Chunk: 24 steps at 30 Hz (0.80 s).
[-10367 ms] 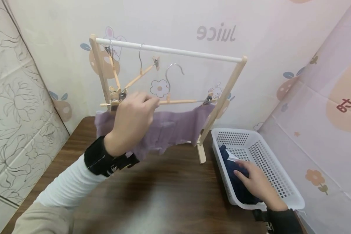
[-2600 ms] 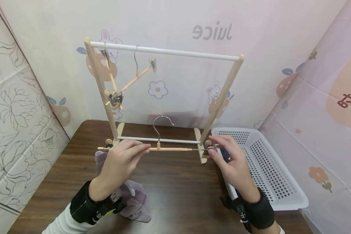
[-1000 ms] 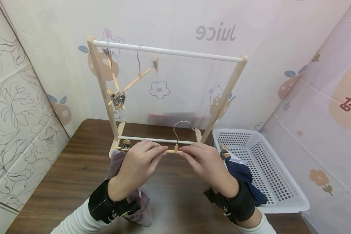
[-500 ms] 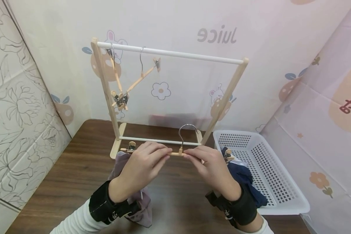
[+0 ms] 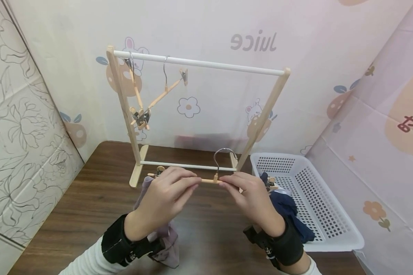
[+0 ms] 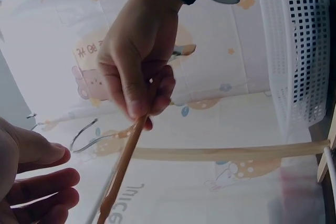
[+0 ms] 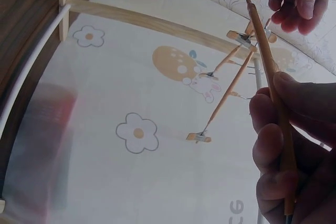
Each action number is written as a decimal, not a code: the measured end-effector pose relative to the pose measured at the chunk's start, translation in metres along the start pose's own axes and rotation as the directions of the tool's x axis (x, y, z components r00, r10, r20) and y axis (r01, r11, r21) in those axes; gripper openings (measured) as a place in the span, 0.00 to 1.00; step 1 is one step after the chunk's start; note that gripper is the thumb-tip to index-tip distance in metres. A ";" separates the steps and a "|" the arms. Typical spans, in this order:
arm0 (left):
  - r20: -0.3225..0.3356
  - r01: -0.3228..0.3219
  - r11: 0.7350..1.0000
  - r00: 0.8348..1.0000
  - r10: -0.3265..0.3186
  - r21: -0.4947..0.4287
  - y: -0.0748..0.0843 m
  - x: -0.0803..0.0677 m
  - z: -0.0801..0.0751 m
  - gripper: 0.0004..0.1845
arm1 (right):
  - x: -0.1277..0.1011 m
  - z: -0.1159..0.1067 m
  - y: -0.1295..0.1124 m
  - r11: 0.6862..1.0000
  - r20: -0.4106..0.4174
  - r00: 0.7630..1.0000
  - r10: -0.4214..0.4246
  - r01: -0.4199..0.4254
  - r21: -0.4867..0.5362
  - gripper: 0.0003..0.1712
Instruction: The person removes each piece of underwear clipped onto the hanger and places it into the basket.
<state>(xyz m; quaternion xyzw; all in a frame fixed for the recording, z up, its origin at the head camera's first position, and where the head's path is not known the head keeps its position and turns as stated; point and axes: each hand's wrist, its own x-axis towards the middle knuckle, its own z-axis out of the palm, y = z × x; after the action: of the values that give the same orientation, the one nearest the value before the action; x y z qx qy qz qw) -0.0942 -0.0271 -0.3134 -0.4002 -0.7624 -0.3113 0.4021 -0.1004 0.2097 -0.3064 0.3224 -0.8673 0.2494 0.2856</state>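
Pinching the wooden hanger bar from both sides, left hand & right hand hold it above the desk, purple cloth under left wrist, navy cloth right of right hand; clip grip looks partial, poss. either cloth slips off if bar tilts.

Bare hands — white ribbed sleeves, black wrist straps on both arms
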 end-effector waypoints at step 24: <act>-0.074 0.154 0.988 0.986 -0.152 0.021 -0.030 -0.019 -0.022 0.19 | -0.014 -0.003 0.014 0.997 -0.031 0.998 0.060 -0.058 0.047 0.08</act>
<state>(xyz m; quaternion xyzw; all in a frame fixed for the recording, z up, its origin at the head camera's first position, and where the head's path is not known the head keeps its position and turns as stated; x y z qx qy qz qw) -0.1052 -0.0661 -0.3232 -0.3236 -0.7801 -0.3452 0.4094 -0.1000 0.2269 -0.3168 0.2991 -0.8658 0.2826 0.2848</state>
